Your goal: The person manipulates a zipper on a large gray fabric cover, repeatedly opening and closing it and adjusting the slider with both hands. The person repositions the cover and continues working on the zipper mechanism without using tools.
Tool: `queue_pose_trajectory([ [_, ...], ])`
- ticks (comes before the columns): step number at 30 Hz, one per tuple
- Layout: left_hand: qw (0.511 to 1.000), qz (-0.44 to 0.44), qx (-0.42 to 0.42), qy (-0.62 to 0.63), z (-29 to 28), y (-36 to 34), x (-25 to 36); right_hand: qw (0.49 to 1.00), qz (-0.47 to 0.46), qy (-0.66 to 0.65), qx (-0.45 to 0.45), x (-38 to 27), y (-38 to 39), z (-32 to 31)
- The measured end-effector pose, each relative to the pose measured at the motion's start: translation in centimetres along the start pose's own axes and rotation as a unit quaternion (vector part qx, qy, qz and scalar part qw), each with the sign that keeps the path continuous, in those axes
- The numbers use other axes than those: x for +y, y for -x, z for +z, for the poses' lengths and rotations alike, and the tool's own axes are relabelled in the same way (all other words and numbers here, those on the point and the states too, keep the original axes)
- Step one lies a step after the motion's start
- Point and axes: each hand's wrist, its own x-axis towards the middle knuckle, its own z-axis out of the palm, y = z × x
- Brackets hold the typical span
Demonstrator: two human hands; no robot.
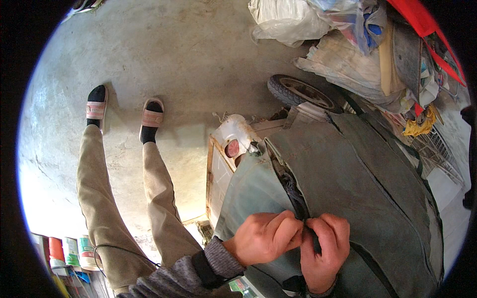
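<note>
A grey-green fabric cover or bag [362, 188] fills the lower right of the head view, with a long dark opening running down to both hands. My left hand [266, 237] is closed in a pinch at that opening's edge. Right beside it, my right hand [324, 251] grips the same dark seam, thumb and fingers curled round it; whether it is a zipper I cannot tell. The exact bit between the fingertips is partly hidden by the fingers.
My legs [92, 184] in slippers stretch over concrete floor [189, 59] at left. Beyond the bag stand a rusty metal box [214, 184], a tyre [280, 87] and piled sacks [288, 20] with a red cloth [415, 15]. Several containers [71, 251] sit lower left.
</note>
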Motion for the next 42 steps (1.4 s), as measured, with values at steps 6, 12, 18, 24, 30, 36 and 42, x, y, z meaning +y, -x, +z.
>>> queue_pose_trajectory([
  [6, 1.0, -0.019, -0.018, -0.013, -0.4, -0.1, 0.2, 0.999, 0.004, -0.005, -0.036, -0.1, -0.2, -0.4],
  [12, 0.999, -0.044, -0.014, 0.005, -0.3, -0.5, 0.2, 0.999, 0.025, 0.02, -0.011, -0.1, 0.1, 0.1],
  [18, 0.997, -0.079, -0.021, 0.011, -0.2, -0.9, 0.4, 0.998, 0.053, 0.028, 0.012, 0.0, 0.3, 0.3],
  [24, 0.996, -0.093, -0.009, -0.004, -0.2, -1.2, 0.7, 0.998, 0.027, 0.037, 0.043, -0.2, 0.2, 0.5],
  [30, 0.994, -0.095, -0.019, -0.051, 0.0, -1.4, 0.6, 0.999, 0.035, 0.032, 0.02, -0.2, -0.1, 0.2],
  [36, 0.994, -0.091, -0.024, -0.049, 0.3, -1.5, -0.1, 0.999, 0.031, 0.032, 0.011, -0.1, -0.1, 0.2],
  [42, 0.99, -0.14, -0.023, -0.002, 0.1, -1.2, 0.2, 0.999, 0.021, 0.04, 0.025, -0.2, 0.0, 0.5],
])
